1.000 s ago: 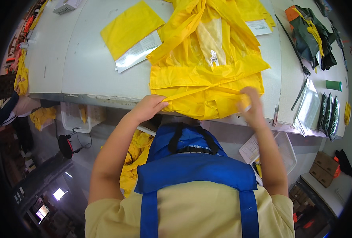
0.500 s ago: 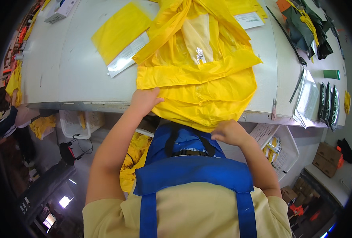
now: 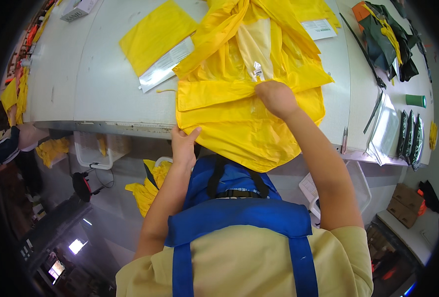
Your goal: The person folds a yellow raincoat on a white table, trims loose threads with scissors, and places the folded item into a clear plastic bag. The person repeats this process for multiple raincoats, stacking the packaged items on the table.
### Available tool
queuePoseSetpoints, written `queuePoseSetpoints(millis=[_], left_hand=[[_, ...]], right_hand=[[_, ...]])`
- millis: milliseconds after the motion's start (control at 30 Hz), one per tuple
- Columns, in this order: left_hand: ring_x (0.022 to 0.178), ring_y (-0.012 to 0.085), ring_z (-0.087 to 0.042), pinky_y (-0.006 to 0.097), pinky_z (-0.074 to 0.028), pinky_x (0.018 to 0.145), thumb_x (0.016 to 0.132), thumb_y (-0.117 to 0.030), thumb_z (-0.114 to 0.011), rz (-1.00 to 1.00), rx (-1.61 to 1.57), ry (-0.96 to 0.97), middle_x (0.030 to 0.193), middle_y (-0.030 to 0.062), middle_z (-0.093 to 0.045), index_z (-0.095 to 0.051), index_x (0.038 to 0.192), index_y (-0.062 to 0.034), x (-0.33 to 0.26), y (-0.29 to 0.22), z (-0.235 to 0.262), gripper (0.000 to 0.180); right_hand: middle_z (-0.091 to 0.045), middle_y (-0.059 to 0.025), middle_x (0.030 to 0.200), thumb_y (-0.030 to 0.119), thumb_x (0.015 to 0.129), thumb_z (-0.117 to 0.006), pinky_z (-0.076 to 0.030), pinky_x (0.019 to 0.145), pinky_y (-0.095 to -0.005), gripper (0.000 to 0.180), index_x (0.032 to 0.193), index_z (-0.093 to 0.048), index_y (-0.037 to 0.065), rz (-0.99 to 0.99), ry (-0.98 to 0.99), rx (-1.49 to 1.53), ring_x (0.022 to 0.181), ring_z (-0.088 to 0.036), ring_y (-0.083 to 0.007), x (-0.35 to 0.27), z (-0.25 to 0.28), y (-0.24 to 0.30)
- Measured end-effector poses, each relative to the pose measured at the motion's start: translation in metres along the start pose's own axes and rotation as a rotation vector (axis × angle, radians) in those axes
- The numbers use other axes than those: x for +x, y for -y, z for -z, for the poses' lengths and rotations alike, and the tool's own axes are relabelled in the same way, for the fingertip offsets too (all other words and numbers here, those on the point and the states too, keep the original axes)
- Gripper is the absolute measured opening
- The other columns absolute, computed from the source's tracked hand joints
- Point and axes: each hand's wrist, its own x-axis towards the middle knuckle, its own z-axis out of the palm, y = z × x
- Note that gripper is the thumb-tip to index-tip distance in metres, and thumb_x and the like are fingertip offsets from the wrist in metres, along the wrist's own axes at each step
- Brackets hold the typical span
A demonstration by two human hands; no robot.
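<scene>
Lying across the near edge of the white counter (image 3: 105,84), the yellow raincoat (image 3: 244,119) is hanging partly over the front, its lower hem drooping toward the person's blue apron (image 3: 239,213). The right hand (image 3: 276,96) is pressing down on the middle of the garment, its grip closing on a bunched fold of the yellow fabric just below a small clear tag; that seems to be pinning the cloth so it is not sliding off the edge. The left hand (image 3: 184,143) is resting at the lower left corner of the raincoat, right at the counter's rim, fingers spread flat and holding nothing, apparently steadying the hem. A flat yellow packet (image 3: 152,34) with a clear sleeve is lying well apart to the left. Dark green garments (image 3: 388,39) are piled at the far right corner, with clear bags (image 3: 385,128) and a green cylinder (image 3: 416,100) near them.
</scene>
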Motion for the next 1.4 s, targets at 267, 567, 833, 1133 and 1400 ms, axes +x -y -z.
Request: queuePoseSetpoints(millis=[267, 567, 833, 1133, 1400], left_hand=[[0.103, 0.0215, -0.059, 0.029, -0.045, 0.091, 0.079, 0.005, -0.061, -0.116, 0.153, 0.161, 0.112, 0.0110, -0.060, -0.046, 0.126, 0.0012, -0.022, -0.032, -0.030, 0.049], [0.110, 0.0374, -0.054, 0.040, -0.046, 0.092, 0.071, -0.002, -0.062, -0.584, 1.171, 0.863, 0.124, 0.0200, -0.053, -0.032, 0.141, -0.0042, -0.036, -0.063, -0.087, 0.076], [0.123, 0.0352, -0.042, 0.049, -0.032, 0.102, 0.083, -0.038, -0.063, -0.481, 1.633, 1.065, 0.132, 0.0172, -0.045, -0.042, 0.138, -0.0170, 0.009, 0.001, -0.151, 0.063], [0.142, 0.0394, -0.004, 0.058, 0.000, 0.112, 0.075, -0.048, -0.068, -0.732, 1.771, 1.085, 0.156, 0.0116, -0.007, -0.034, 0.142, -0.0397, 0.025, -0.008, -0.136, 0.075], [0.143, 0.0342, -0.011, 0.048, -0.008, 0.115, 0.072, -0.032, -0.068, -0.678, 1.644, 1.054, 0.154, 0.0133, -0.018, -0.022, 0.149, -0.0234, 0.040, -0.002, -0.136, 0.090]], right_hand=[[-0.060, -0.0124, 0.101, 0.025, 0.079, -0.066, -0.049, 0.077, -0.0377, 0.030, 0.101, -0.056, 0.008, 0.410, -0.065, 0.032, 0.092, -0.059, -0.0297, 0.019, 0.004, -0.001], [-0.066, -0.0135, 0.097, 0.031, 0.084, -0.063, -0.048, 0.078, -0.0375, 0.033, 0.106, -0.062, 0.006, -0.141, 0.271, 0.419, 0.090, -0.061, -0.0295, 0.082, 0.015, -0.027], [-0.064, -0.0118, 0.102, 0.024, 0.081, -0.069, -0.048, 0.080, -0.0331, 0.035, 0.109, -0.061, 0.004, -0.159, -0.138, 0.699, 0.090, -0.061, -0.0249, 0.042, 0.030, -0.038], [-0.045, -0.0225, 0.128, 0.011, 0.084, -0.066, -0.045, 0.089, -0.0360, 0.063, 0.135, -0.033, -0.004, -1.128, -0.817, 1.125, 0.106, -0.052, -0.0278, -0.164, -0.051, -0.028], [-0.036, -0.0137, 0.144, 0.007, 0.085, -0.059, -0.035, 0.104, -0.0418, 0.037, 0.121, -0.061, 0.016, -0.131, -0.326, 0.604, 0.131, -0.037, -0.0319, -0.125, -0.015, -0.008]])
